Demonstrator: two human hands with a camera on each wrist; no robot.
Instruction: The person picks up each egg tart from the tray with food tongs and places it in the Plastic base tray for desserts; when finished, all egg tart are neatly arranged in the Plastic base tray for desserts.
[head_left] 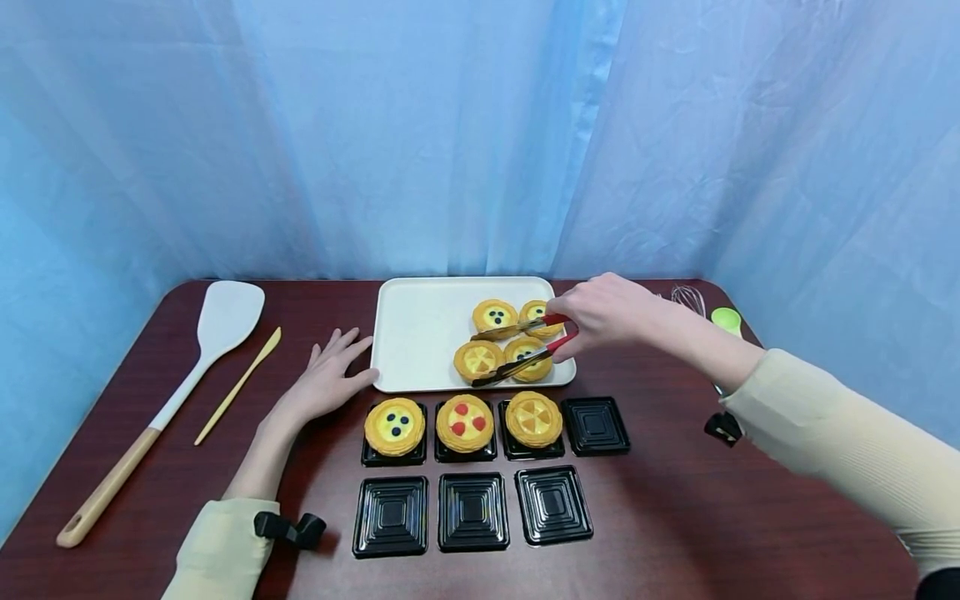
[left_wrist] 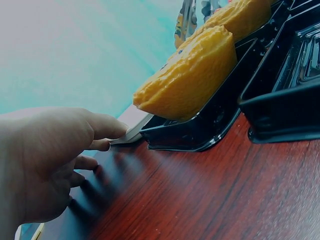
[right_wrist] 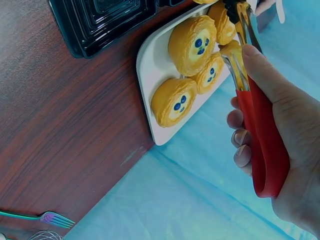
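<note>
Backdrop: pale blue fabric curtain [head_left: 450, 125], hanging in soft folds behind and to both sides.
Counter: dark reddish wood-grain counter [head_left: 675, 500] with rounded corners.
Tray: white rectangular tray [head_left: 420, 333] with rounded corners and a low rim, at the back centre; four round tarts lie on it.
Right hand: the right hand [head_left: 603, 312] grips red-handled metal tongs [head_left: 525, 346] over the tray, fingers curled round the handles; the tong arms stand apart, either side of the front right tart [head_left: 527, 357] on the tray.
Left hand: the left hand [head_left: 330, 379] lies flat on the counter with fingers spread and straight, fingertips touching the tray's left front corner; it holds nothing.
Tarts: ridged golden pastry shells with yellow filling, dotted with dark blue or red pieces.
Black trays: seven square, glossy black plastic trays [head_left: 472, 510] with stepped centres, in two rows in front of the white tray; three in the back row each carry a tart.
Left side: a white-bladed spatula [head_left: 165, 400] with a wooden handle, and a slim wooden knife [head_left: 238, 385] beside it.
Right edge: a wire whisk [head_left: 688, 298] and a green spoon [head_left: 726, 319].
</note>
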